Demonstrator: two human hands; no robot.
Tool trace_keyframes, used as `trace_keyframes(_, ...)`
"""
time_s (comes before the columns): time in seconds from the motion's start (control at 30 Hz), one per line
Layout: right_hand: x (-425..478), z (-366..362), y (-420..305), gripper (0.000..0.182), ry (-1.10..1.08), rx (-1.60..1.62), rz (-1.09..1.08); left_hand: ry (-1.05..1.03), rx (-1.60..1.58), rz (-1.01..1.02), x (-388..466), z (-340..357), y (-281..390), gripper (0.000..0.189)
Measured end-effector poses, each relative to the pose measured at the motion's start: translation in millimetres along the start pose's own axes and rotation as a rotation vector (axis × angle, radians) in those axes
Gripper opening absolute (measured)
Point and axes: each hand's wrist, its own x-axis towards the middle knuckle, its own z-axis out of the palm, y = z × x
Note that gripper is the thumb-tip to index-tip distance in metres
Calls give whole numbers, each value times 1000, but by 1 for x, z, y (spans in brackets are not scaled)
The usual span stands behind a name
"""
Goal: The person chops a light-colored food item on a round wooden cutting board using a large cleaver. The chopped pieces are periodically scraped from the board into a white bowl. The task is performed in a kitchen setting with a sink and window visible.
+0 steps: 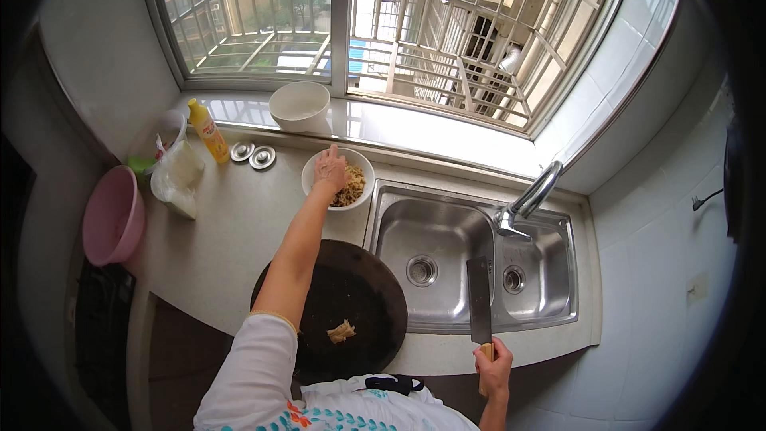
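Note:
My left hand [331,171] reaches over a white bowl [308,185] that holds chopped brownish food [353,187]. Its fingers are bent down near the far rim, and whether they grip anything is hidden. In my right hand [495,368] is the wooden handle of a cleaver [479,302], its blade pointing away from me over the sink's front edge. Between my arms lies a dark round chopping board [365,287], partly covered by my left forearm. One pale, crumpled-looking piece of food [341,331] rests on it, with a few tiny crumbs around.
Right of the board is a double-bowl steel sink [440,233] with a chrome faucet [526,200]. A white basin [299,106] stands on the windowsill. At left are a yellow bottle [209,131], two metal drain plugs [262,157], a plastic bag [176,179] and a pink basin [114,215].

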Motion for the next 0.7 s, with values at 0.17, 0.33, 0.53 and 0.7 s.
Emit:
trace_keyframes(0.17,5,9,19,25,-12,-385,-398,-34,-378,-255,-2,-3,-18,12)
trace_keyframes(0.33,-3,35,6,36,-141,-580,-504,-61,-617,-352,-13,-49,7,12)
trace_keyframes(0.53,-12,39,13,39,-205,-633,-524,-763,-965,102,-103,-126,37,11)
trace_keyframes(0.7,-14,31,15,39,-176,-622,-490,-830,-760,139,-191,-133,50,16)
